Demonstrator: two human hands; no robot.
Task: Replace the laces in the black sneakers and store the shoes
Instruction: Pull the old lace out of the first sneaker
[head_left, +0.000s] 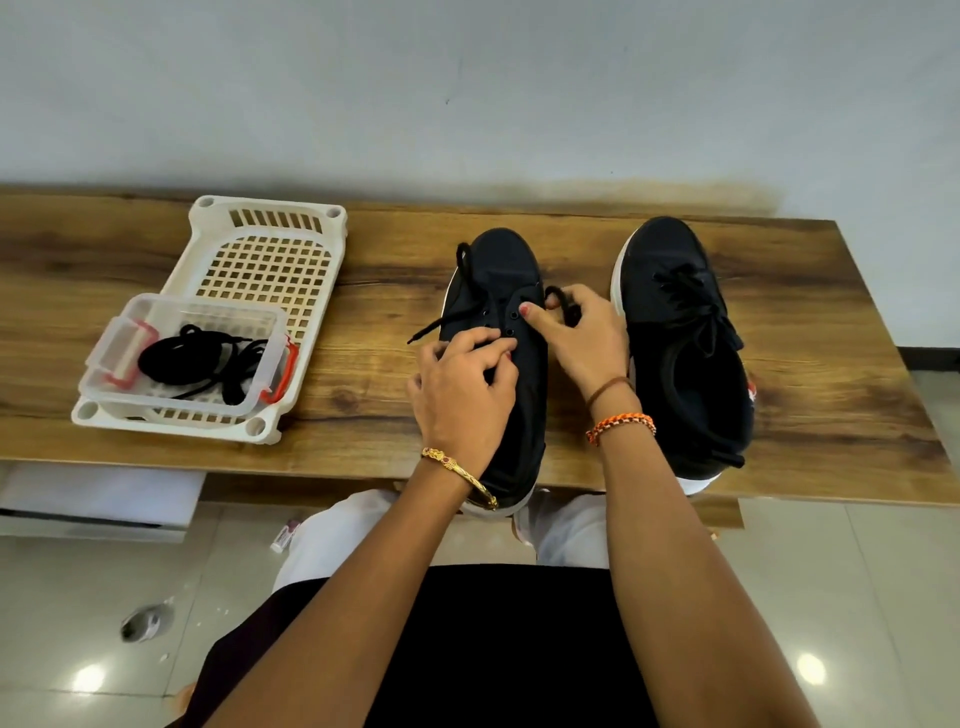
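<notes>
No legible writing; both hands (519, 364) on black sneaker (506, 270), R pinching lace (563, 304).

Matt black cloth sneakers (519, 312) sit on a grained wooden table (389, 291), beside a white plastic basket (270, 223), above glossy floor tiles (857, 597).

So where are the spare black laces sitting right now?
In the head view they lie at the left of the wooden table, coiled inside a clear plastic box with red clips; the spare black laces and box rest in a white slotted basket.
</notes>
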